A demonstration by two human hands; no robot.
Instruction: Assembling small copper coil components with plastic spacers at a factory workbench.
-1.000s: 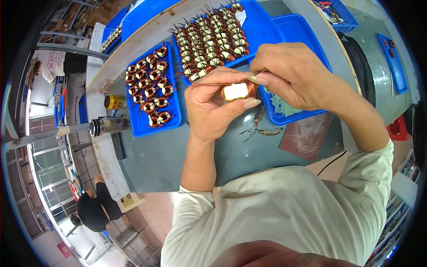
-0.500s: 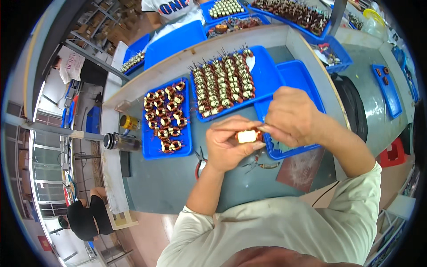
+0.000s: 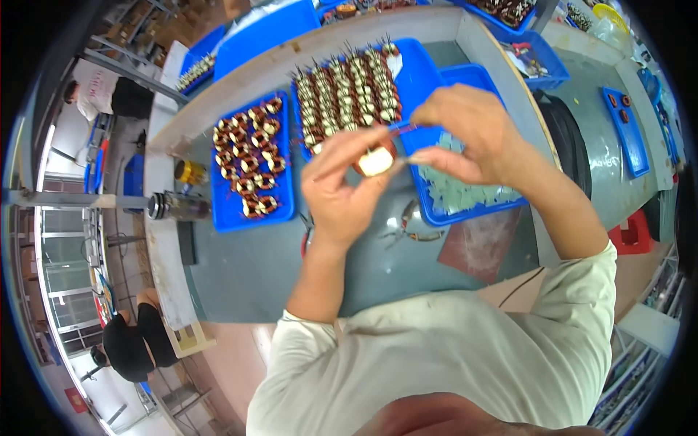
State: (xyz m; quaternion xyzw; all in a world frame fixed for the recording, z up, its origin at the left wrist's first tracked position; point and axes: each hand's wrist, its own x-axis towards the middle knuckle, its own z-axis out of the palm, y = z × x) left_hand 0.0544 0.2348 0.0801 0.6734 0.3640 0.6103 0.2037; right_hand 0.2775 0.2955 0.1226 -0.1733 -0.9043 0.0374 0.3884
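Note:
My left hand [image 3: 338, 185] pinches a copper-wound coil [image 3: 376, 161] that has a pale cream face, holding it above the bench. Just to its right is my right hand [image 3: 472, 134], thumb and forefinger spread apart. Thin reddish wire leads [image 3: 404, 128] run from the coil toward its fingertips; whether they touch is unclear. Behind my left hand, a blue tray [image 3: 422, 69] carries rows of finished-looking coils [image 3: 345, 91]. Beneath my right hand, another blue tray [image 3: 438, 218] holds pale greenish pieces [image 3: 462, 185].
Further left, a blue tray [image 3: 227, 220] holds loose coils [image 3: 247, 156]. Pliers [image 3: 412, 231] lie on the grey bench, and a red-handled tool [image 3: 305, 240] is partly behind my left forearm. A reddish-brown sheet [image 3: 480, 243] lies front right. A dark bottle [image 3: 178, 206] stands left.
My right hand has opened and drawn away from the coil, up and to the right. The coil has tilted in my left hand. The whole view has shifted, so the bench appears higher.

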